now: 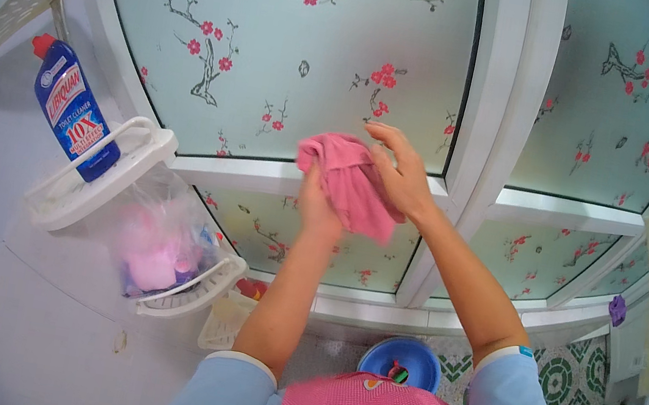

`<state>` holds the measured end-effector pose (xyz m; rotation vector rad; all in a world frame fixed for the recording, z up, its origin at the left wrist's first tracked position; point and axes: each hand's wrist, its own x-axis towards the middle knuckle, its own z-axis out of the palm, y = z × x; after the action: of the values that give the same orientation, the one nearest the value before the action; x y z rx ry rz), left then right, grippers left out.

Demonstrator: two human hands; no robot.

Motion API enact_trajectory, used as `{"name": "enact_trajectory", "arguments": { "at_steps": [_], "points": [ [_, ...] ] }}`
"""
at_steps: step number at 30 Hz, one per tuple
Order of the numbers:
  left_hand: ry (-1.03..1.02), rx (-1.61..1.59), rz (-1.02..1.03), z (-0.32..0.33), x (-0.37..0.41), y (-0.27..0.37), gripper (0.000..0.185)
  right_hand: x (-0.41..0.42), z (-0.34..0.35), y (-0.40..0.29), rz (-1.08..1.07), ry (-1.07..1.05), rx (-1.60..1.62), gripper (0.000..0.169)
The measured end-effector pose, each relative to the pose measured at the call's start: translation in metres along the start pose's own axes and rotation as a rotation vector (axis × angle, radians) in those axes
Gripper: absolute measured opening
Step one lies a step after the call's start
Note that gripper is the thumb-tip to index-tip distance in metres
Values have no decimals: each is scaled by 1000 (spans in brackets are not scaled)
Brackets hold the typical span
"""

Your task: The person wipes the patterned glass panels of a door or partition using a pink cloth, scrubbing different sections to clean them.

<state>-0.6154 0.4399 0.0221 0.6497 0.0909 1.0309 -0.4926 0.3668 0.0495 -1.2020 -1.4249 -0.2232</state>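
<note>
A bunched pink cloth [344, 180] is held up in front of the frosted glass panel [247, 48]. My left hand [319, 205] grips it from below, with the thumb pointing up along its front; this hand is slightly blurred. Against the cloth's right side lies my right hand [403, 177], its fingers spread and partly raised towards the glass. Its thumb cannot be made out. Red blossoms and dark branches decorate the glass, which sits in a white frame [491, 89].
At left, a blue toilet cleaner bottle [79, 110] leans on a white corner shelf [101, 191]. Under it, a plastic bag [162, 246] holds pink items on a lower rack [196, 294]. A blue basin [401, 360] stands on the floor. A purple cloth [617, 311] is at right.
</note>
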Motion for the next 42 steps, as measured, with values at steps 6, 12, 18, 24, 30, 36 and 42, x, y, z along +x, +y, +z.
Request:
{"name": "enact_trajectory", "arguments": {
  "at_steps": [6, 12, 18, 24, 30, 36, 42],
  "points": [
    [-110, 719, 684, 47, 56, 29, 27, -24, -50, 57, -145, -267, -559, 13],
    [-396, 1763, 1212, 129, 110, 51, 47, -36, -43, 73, -298, -137, -617, 12],
    [-604, 1621, 1458, 223, 173, 93, 40, -30, -35, 70, -429, -154, -583, 13],
    [-356, 1971, 1205, 291, 156, 66, 47, -40, -45, 76, -415, -108, -600, 16],
    [-778, 1645, 1289, 174, 134, 10, 41, -37, -36, 76, -422, -152, -598, 16],
    [-946, 1696, 1007, 85, 104, -40, 39, -42, -65, 62, -293, -56, -501, 11],
    [-858, 1626, 880, 3, 78, -97, 55, 50, -146, -8, -645, 331, -818, 23]
  ]
}}
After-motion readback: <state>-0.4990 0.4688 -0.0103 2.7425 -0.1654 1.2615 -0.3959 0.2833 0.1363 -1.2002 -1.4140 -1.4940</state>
